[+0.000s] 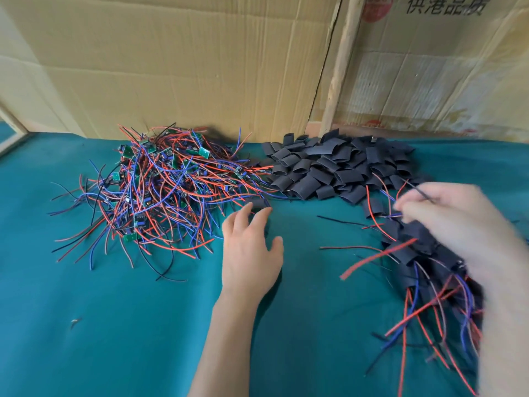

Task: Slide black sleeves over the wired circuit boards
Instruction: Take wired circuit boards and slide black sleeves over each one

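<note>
Flanking three heaps, two hands: left spread empty, right pinching wire.

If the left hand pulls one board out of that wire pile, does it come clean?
Probably not: the wire pile is densely tangled, so neighbours would likely drag along. The leads look thin and floppy, curling loosely on the cloth. Boards seem small and light.

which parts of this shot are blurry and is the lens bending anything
Head view: the right hand and the sleeved boards beneath it are smeared by motion; the left hand, the wired board pile and the black sleeves stay sharp. Wide-angle bowing curves the cardboard edges; lighting is soft, without glare.
</note>
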A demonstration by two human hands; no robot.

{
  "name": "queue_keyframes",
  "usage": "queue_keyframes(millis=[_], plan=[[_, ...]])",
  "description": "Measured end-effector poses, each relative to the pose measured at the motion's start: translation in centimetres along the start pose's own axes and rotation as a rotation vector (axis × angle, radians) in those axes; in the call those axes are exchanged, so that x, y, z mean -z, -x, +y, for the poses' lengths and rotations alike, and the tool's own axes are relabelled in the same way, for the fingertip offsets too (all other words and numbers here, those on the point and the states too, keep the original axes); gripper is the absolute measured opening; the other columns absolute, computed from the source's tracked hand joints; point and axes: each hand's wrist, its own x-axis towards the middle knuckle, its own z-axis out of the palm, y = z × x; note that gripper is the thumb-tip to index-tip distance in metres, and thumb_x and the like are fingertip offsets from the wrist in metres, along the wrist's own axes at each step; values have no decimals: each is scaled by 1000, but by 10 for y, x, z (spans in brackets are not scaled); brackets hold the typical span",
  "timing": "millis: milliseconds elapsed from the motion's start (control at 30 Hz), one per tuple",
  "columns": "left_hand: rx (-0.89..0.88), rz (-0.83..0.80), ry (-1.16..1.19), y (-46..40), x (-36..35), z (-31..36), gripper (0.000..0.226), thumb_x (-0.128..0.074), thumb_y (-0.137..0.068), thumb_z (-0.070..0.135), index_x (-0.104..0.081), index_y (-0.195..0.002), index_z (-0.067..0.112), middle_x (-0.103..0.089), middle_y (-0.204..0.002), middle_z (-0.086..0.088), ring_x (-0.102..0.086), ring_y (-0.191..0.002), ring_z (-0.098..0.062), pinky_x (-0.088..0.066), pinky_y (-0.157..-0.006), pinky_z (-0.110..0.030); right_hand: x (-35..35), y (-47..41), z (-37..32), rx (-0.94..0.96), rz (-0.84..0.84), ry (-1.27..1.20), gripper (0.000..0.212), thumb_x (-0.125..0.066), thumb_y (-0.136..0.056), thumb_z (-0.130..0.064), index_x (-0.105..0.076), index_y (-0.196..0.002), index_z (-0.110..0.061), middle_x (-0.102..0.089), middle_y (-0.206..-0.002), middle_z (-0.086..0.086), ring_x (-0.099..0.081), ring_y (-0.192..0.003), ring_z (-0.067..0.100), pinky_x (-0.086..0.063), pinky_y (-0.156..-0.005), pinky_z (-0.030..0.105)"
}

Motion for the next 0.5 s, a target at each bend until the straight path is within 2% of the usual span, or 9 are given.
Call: queue_keyframes(millis=[67, 133, 200, 267, 300, 367, 433, 467, 500], plan=[[1, -37, -100, 1, -4, 0, 59, -60, -95, 35, -43, -150, 22, -27, -163, -5, -18, -145, -28, -15, -121, -34, 25, 2, 13, -64, -15, 100, 46, -58, -41, -49, -76, -83, -40, -73, -66, -4, -61, -65, 15, -43, -67, 28], [8, -49, -175, 1, -7, 1, 62, -54, -97, 43, -39, -153, 22, -15, -167, -8, -11, -148, -30, -10, -121, -37, 39, 4, 23, -161, -71, 135, 43, -71, -44, -43, -76, -86, -38, -73, -62, -4, -62, -63, 10, -45, -62, 24], [26, -52, -226, 1, -9, 1, 63, -49, -98, 46, -36, -154, 20, -5, -169, -9, -5, -150, -30, -8, -121, -38, 43, 3, 29, -217, -39, 149, 38, -86, -51, -28, -73, -86, -32, -75, -71, -3, -69, -84, 19, -50, -80, 32], [43, -59, -257, 1, -12, 1, 63, -45, -99, 47, -32, -155, 22, 0, -169, -11, -1, -152, -30, -9, -121, -39, 37, 1, 23, -153, 78, 183, 34, -89, -59, -34, -68, -86, -39, -73, -94, -4, -67, -99, 26, -50, -96, 45], [55, -66, -263, 1, -13, 2, 64, -43, -99, 48, -29, -156, 24, 1, -168, -12, 1, -152, -30, -9, -121, -41, 28, 1, 13, -96, 122, 184, 31, -85, -61, -41, -67, -86, -42, -72, -99, -7, -66, -100, 24, -50, -97, 46], [77, -75, -254, 1, -14, 3, 65, -42, -98, 48, -25, -158, 27, 1, -168, -13, 2, -152, -30, -10, -121, -42, 1, 2, -9, 29, 124, 167, 34, -74, -61, -48, -71, -94, -41, -71, -101, -10, -63, -98, 19, -46, -89, 35], [89, -62, -250, 0, -14, 3, 67, -43, -97, 49, -25, -157, 27, -4, -168, -12, -1, -152, -29, -12, -121, -42, -34, 0, -18, 154, 37, 236, 38, -75, -71, -38, -74, -109, -34, -71, -113, -2, -62, -106, 22, -37, -85, 26], [92, -54, -254, 0, -13, 3, 67, -44, -97, 49, -26, -157, 25, -7, -168, -10, -3, -152, -29, -13, -121, -42, -51, -2, -19, 189, -13, 282, 39, -74, -77, -29, -73, -116, -30, -68, -122, 2, -59, -114, 24, -35, -87, 24], [97, -47, -255, 0, -13, 3, 68, -44, -96, 50, -26, -157, 24, -11, -168, -9, -5, -151, -29, -13, -121, -41, -67, -3, -18, 202, -68, 319, 41, -72, -82, -24, -71, -123, -24, -64, -130, 5, -55, -122, 25, -34, -96, 25]])
